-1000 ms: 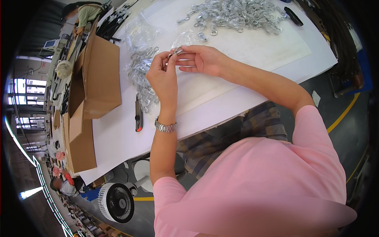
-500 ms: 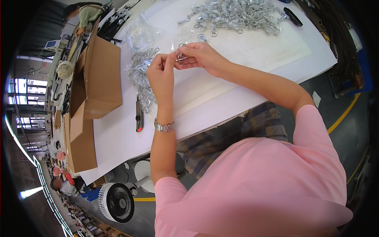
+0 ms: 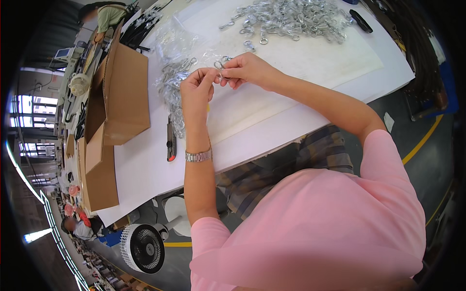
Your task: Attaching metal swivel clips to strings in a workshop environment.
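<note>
We see a white table [image 3: 145, 169] with a smooth, matte top, running from the lower left up to the far right, and a lighter white sheet [image 3: 310, 63] laid flat over its far half. At the left edge stands an open brown cardboard box [image 3: 124, 92], flaps up, with plain corrugated walls. At the far end of the sheet lies a loose heap of metal clips [image 3: 291, 19] — shiny silver, small looped and hooked shapes, tangled. Nearer us, between the box and the hands, a crinkled clear plastic bag [image 3: 174, 63] holds more of the same silver pieces, spilling down in a strip toward the table edge. Just below that strip lies a utility knife [image 3: 171, 140], slim, dark with a red end. Under the table stands a white round fan [image 3: 143, 247] on the grey floor.

Both hands meet above the sheet, just beside the bag. The left hand [image 3: 196, 89], a metal-link watch [image 3: 199, 156] on its wrist, has fingertips drawn together in a pinch; the right hand [image 3: 247, 70] likewise pinches from the other side. Between the two sets of fingertips sits one small metal clip [image 3: 221, 65] — silver, ringed, partly hidden by fingers, so we cannot tell its exact shape. It is held off the table, well apart from the far heap.
</note>
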### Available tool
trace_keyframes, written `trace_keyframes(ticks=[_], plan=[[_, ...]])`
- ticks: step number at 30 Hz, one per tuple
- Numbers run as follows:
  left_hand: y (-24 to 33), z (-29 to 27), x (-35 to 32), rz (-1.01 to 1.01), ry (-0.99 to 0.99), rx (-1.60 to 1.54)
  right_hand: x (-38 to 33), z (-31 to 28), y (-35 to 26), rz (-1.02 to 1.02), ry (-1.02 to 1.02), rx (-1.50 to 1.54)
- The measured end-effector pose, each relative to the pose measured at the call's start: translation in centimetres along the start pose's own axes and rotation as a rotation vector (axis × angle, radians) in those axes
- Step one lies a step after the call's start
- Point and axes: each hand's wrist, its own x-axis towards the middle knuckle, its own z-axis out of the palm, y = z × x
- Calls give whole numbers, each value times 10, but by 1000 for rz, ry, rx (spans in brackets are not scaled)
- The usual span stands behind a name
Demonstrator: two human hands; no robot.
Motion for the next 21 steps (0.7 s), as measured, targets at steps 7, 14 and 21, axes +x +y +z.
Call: trace_keyframes(ticks=[7,14,21], plan=[[6,-12,2,-47,-72,-112,-1,-4,-7,70,-128,-23],[0,-5,4,-97,-38,-104,-3,-2,-13,164,-194,-33],[-1,9,1,-47,59,-133,-14,11,-17,-229,47,-773]])
